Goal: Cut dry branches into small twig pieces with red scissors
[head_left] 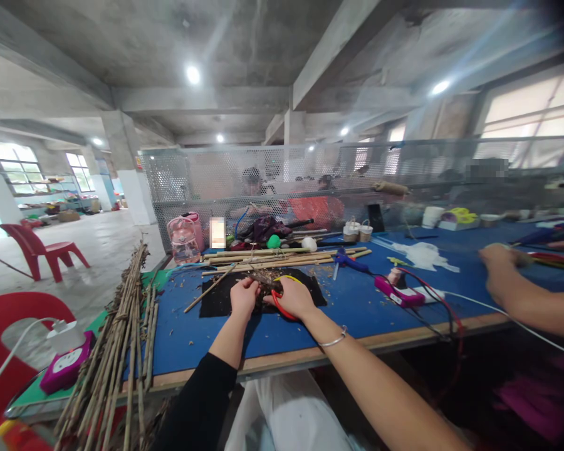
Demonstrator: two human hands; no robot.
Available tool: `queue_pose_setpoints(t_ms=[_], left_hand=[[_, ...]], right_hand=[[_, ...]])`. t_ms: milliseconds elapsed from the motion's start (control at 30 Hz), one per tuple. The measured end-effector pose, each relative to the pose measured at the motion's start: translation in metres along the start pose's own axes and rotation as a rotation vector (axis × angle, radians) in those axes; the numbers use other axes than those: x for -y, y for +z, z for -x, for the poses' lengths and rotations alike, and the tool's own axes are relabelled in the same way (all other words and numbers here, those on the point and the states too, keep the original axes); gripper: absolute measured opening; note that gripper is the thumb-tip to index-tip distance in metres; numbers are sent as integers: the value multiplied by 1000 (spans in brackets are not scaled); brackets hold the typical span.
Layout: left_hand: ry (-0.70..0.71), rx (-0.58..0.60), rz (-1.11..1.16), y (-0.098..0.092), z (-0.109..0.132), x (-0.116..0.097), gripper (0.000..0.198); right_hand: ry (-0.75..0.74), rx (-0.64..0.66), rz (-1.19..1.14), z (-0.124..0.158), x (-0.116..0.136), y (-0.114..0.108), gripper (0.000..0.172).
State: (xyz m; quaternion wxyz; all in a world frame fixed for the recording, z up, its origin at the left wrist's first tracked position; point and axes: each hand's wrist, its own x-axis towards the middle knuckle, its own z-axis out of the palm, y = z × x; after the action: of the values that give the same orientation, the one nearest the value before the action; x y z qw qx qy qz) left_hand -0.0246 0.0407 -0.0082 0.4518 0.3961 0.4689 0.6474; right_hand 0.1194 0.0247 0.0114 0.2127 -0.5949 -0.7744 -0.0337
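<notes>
My right hand is closed around scissors with red and yellow handles; their blades are hard to make out. My left hand pinches a dark, twig-like piece, whose shape is partly hidden by the fingers. Both hands are close together over a black mat strewn with brown scraps. A thin stick lies slanting across the mat's left side. Just beyond it, several long pale sticks lie across the blue table.
Bundled twigs lean over the table's left end. A blue glue gun and purple power strip sit to the right, with cables trailing. A co-worker's arm reaches in at far right. Perforated metal panels stand behind.
</notes>
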Motion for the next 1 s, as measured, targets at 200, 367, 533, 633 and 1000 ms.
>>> queue_pose_setpoints(t_ms=[200,367,533,633,1000], left_hand=[[-59,60,56,4,2,0,10],[-22,69,-14,3,2,2,9],[97,88,-143,0,2,4,12],[133,85,-194,-1,3,3,14],[-10,59,-51,1,3,-1,10]], right_hand=[[-34,-24,0,-2,-1,2,53],[-44,-45,19,0,0,2,55],[-41,-8,-3,0,1,0,54],[5,44,-17,0,1,0,55],[61,142,-5,1,4,-6,58]])
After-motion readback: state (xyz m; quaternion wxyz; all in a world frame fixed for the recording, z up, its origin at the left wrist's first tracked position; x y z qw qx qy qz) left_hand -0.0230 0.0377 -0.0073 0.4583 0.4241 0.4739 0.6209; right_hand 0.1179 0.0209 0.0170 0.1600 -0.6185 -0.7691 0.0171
